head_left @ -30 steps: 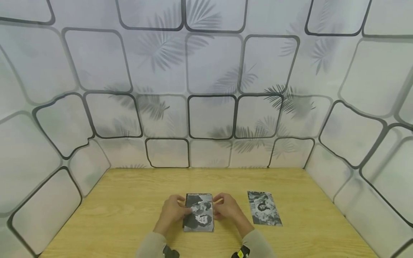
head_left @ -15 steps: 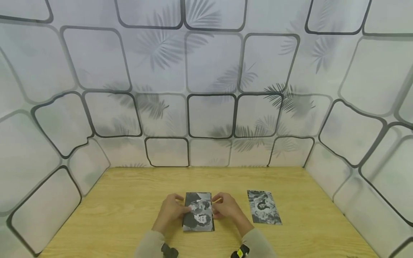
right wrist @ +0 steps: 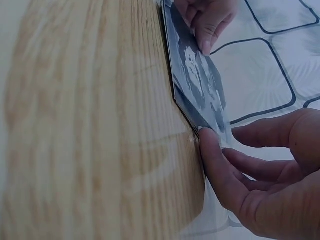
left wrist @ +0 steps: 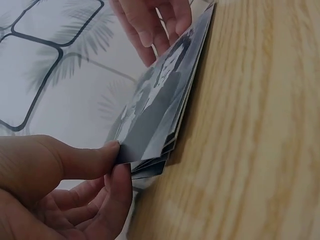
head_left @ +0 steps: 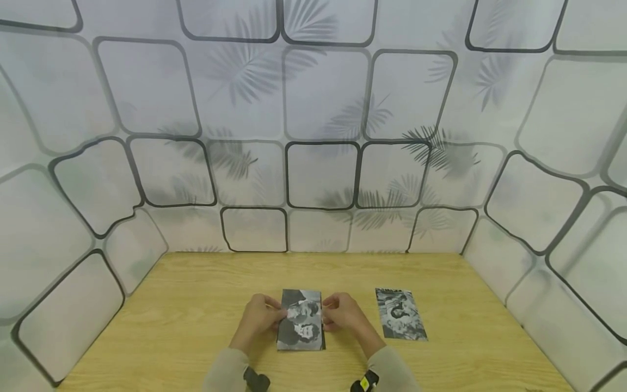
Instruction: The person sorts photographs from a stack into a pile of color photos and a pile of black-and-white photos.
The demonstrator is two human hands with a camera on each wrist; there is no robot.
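Observation:
A stack of black-and-white photo prints (head_left: 301,321) lies on the table in front of me, the top one showing two faces. My left hand (head_left: 261,316) pinches the top print at its left edge, thumb above and index finger below. Seen from the left wrist, the lower prints (left wrist: 155,167) fan out unevenly beneath it. My right hand (head_left: 341,313) is at the opposite edge, its bent fingertips (right wrist: 207,136) touching the side of the stack without closing round it. Part of the stack's left side is hidden by my left thumb.
A separate black-and-white print (head_left: 401,316) lies at a slant to the right of my right hand. The wooden table (head_left: 206,277) ends at a patterned cloth wall (head_left: 320,177) behind and on both sides.
The top print has slid slightly away from me, together with my left fingers, and the edges of lower prints show at the lower right. My right hand has stayed almost still.

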